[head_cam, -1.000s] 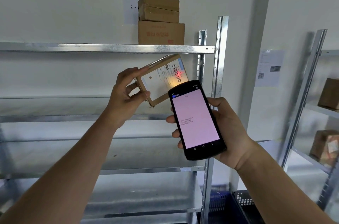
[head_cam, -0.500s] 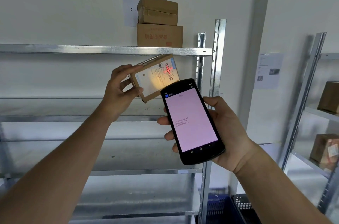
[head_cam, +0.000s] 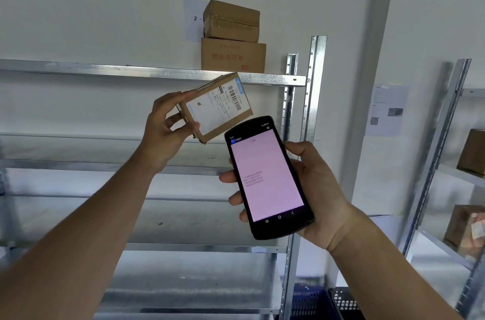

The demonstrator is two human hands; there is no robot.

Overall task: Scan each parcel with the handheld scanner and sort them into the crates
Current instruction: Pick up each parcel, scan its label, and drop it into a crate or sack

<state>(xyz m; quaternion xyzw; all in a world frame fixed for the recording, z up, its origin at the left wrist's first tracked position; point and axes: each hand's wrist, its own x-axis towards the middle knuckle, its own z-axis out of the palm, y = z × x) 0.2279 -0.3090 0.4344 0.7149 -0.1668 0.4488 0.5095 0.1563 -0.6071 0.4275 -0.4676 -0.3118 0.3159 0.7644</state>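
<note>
My left hand (head_cam: 164, 130) grips a small cardboard parcel (head_cam: 217, 107) by its left end, tilted, with its white barcode label facing me. My right hand (head_cam: 317, 193) holds the black handheld scanner (head_cam: 269, 176) just below and right of the parcel; its pink screen shows several lines of numbers. No red scan light falls on the label. At the bottom edge, a blue crate (head_cam: 309, 301) and a black crate (head_cam: 345, 304) stand on the floor, mostly cut off.
Two stacked cardboard boxes (head_cam: 232, 36) sit on the top shelf of a metal rack (head_cam: 312, 88) in front of me. A second rack (head_cam: 443, 151) at right carries more brown parcels (head_cam: 473, 151). Paper sheets hang on the wall.
The red scan light on the barcode has gone out and one more number line shows on the screen. Both hands drifted a little left with the parcel and scanner.
</note>
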